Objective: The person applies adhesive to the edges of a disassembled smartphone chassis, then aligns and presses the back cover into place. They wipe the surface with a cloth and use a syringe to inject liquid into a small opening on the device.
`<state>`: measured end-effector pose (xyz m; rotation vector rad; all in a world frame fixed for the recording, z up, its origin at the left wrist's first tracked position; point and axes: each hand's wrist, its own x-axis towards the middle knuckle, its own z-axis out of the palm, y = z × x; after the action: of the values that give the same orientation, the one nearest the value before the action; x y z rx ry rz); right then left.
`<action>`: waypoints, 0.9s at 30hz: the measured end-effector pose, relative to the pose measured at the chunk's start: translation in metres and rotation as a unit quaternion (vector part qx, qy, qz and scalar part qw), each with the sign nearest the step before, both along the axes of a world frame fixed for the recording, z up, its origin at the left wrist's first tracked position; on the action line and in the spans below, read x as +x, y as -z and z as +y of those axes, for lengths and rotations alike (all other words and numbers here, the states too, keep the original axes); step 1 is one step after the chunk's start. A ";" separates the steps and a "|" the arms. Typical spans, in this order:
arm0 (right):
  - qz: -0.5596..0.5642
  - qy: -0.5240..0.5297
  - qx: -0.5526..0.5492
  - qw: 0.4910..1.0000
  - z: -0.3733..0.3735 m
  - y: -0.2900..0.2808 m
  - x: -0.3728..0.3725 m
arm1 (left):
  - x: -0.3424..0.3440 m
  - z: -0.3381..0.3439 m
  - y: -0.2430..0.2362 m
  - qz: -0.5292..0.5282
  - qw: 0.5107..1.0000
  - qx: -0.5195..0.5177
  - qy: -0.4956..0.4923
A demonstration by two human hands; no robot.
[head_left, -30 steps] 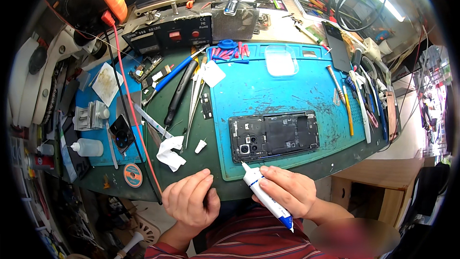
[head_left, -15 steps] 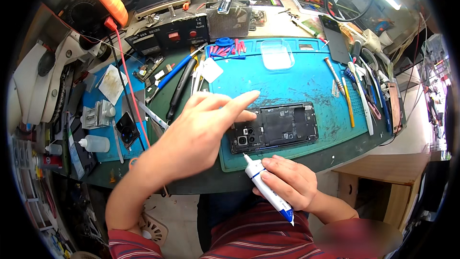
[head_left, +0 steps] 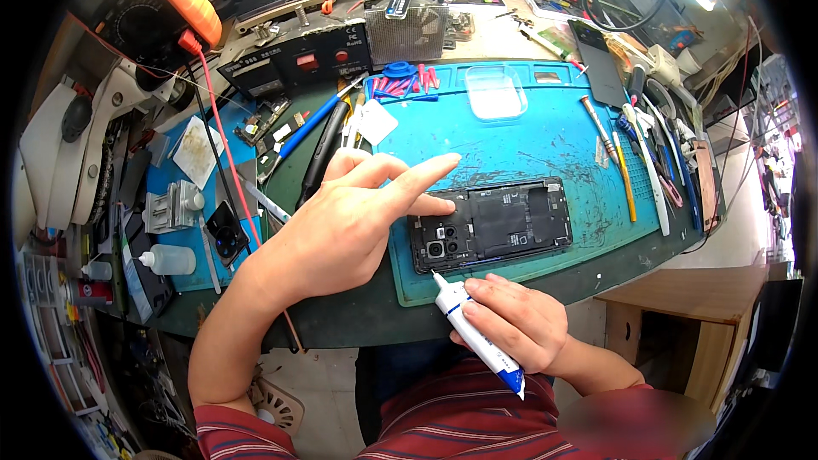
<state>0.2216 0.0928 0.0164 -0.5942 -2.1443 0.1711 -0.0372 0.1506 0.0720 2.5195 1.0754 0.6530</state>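
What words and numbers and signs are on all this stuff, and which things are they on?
I won't copy the words out, but here's where print shows:
Wide black box, back left: pale lettering and signs; some big enough to read, the rest too small.
White tube in the right hand: dark marks, too small to read.
Opened phone: tiny pale print, too small to read.

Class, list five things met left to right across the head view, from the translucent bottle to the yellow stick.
Translucent bottle, black camera cover, left hand, right hand, yellow stick.
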 end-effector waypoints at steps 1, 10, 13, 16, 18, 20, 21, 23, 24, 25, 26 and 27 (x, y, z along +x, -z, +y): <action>0.000 0.000 0.001 1.000 0.000 0.000 0.000 | 0.000 0.000 -0.001 0.001 1.000 -0.003 -0.002; -0.017 -0.009 0.001 1.000 0.000 0.000 0.006 | 0.002 -0.002 -0.003 0.016 1.000 -0.008 -0.012; -0.015 -0.007 -0.001 1.000 0.000 0.000 0.006 | 0.002 -0.002 -0.004 0.022 1.000 -0.008 -0.017; -0.007 -0.010 -0.002 1.000 0.001 0.000 0.006 | 0.002 -0.003 -0.004 0.019 1.000 -0.008 -0.017; 0.005 -0.011 -0.004 1.000 0.001 -0.001 0.005 | 0.002 -0.003 -0.004 0.019 1.000 -0.009 -0.018; 0.004 -0.013 -0.005 1.000 0.000 -0.001 0.006 | 0.002 -0.003 -0.005 0.022 0.999 -0.014 -0.020; 0.004 -0.014 -0.005 1.000 0.000 0.000 0.006 | 0.002 -0.003 -0.005 0.023 0.999 -0.015 -0.020; 0.001 -0.013 -0.002 1.000 0.000 0.000 0.007 | 0.003 -0.003 -0.004 0.025 0.999 -0.019 -0.019; 0.000 -0.014 -0.001 1.000 0.001 0.000 0.007 | 0.002 -0.003 -0.005 0.024 0.999 -0.019 -0.020; 0.001 -0.014 -0.001 1.000 0.001 0.000 0.007 | 0.002 -0.003 -0.004 0.022 0.999 -0.020 -0.020; 0.002 -0.014 -0.001 1.000 0.001 -0.001 0.007 | 0.002 -0.003 -0.004 0.021 0.999 -0.021 -0.020; 0.002 -0.013 -0.002 1.000 0.000 -0.001 0.007 | 0.002 -0.003 -0.004 0.021 0.999 -0.020 -0.020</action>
<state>0.2284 0.0933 0.0170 -0.5676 -2.1488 0.1897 -0.0349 0.1476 0.0761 2.4945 1.1436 0.5871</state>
